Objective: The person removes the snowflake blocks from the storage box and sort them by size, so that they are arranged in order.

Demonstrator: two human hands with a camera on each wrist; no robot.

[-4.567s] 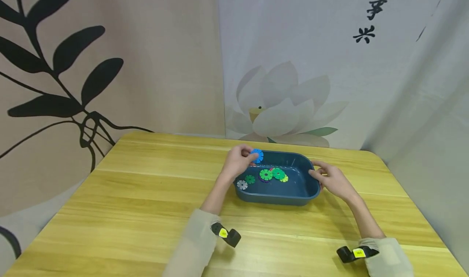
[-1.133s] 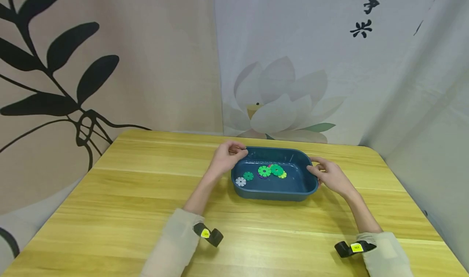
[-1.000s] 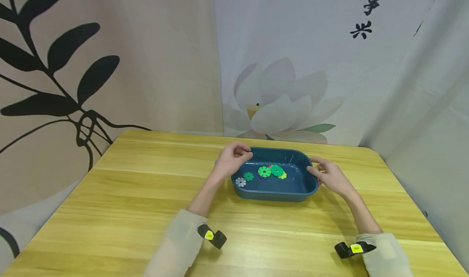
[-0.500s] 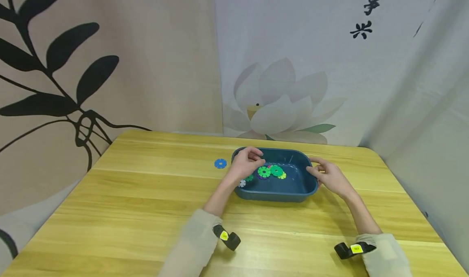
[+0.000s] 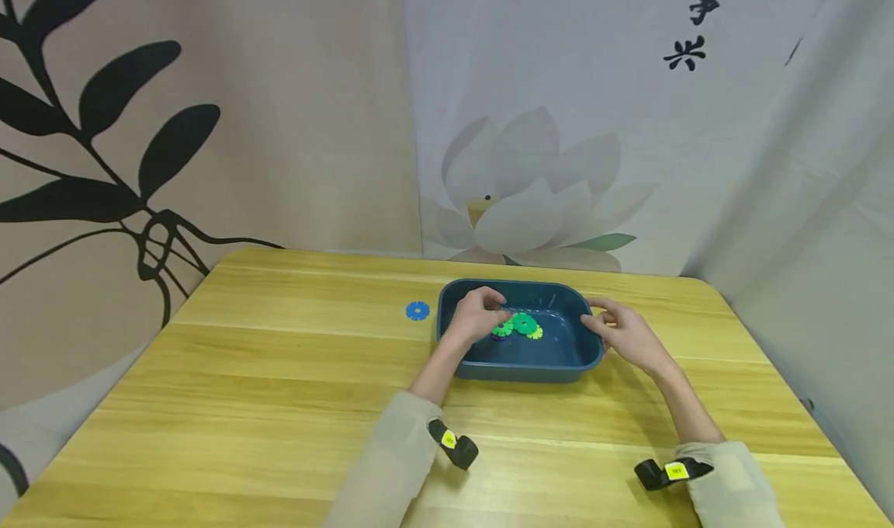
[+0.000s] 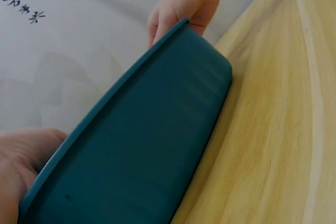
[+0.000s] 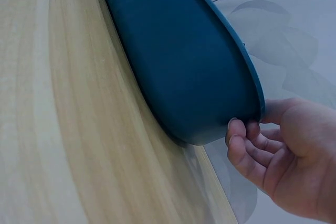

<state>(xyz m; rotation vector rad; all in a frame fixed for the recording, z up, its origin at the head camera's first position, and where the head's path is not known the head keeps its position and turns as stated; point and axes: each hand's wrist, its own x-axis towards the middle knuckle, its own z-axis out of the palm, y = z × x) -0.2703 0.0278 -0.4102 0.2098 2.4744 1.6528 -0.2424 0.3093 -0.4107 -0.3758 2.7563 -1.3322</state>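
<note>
A dark blue-green basin (image 5: 559, 349) stands on the table. Over its left part is my left hand (image 5: 475, 318), fingers bent loosely, the fingertips beside a green flower-shaped disc (image 5: 501, 329); whether they touch it I cannot tell. A darker green disc (image 5: 524, 323) and a yellow one (image 5: 535, 332) lie just right of it, with a purple edge below. My right hand (image 5: 628, 338) grips the basin's right rim; in the right wrist view the hand (image 7: 294, 156) has its fingers curled against the outer wall. The left wrist view hides the basin's inside.
A blue flower-shaped disc (image 5: 417, 310) lies on the wooden table (image 5: 279, 388), left of the basin. Behind the table's back edge hangs a printed cloth (image 5: 314, 124), with another pale cloth at the right.
The blue disc went from my left hand onto the table left of the basin. My left hand then moved right, over the discs in the basin. My right hand stays on the rim.
</note>
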